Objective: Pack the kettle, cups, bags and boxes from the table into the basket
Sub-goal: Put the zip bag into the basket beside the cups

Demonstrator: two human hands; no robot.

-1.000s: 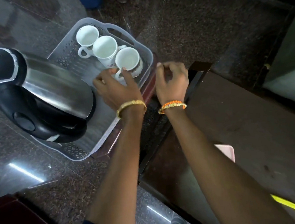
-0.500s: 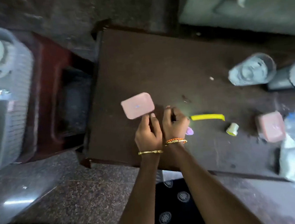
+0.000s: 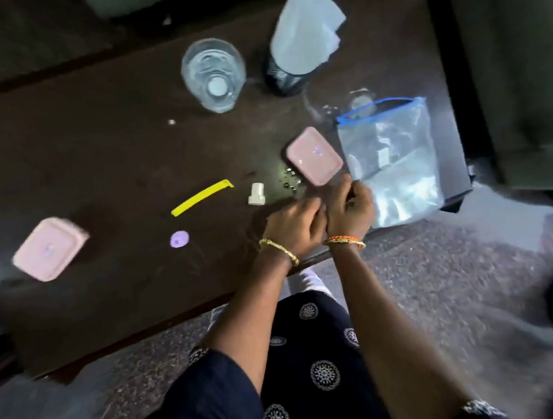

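Note:
On the dark brown table (image 3: 89,154), a pink box (image 3: 48,247) lies at the left and a second pink box (image 3: 314,160) lies right of centre. Beside that second box is a clear zip bag (image 3: 397,164) with a blue seal. My left hand (image 3: 292,226) and my right hand (image 3: 349,208) hover side by side near the table's front edge, both with curled fingers and nothing seen in them. My right fingertips are at the bag's left edge, just below the second box. Basket, kettle and cups are out of view.
A drinking glass (image 3: 215,75) and a black mesh holder (image 3: 287,75) with white paper (image 3: 305,23) stand at the back. A yellow strip (image 3: 201,197), a small white cap (image 3: 257,194) and a purple disc (image 3: 179,238) lie mid-table. Speckled floor lies below.
My view swung right from the basket with kettle and cups to the table. Both hands left the cups and moved right along the table toward the second pink box and the bag.

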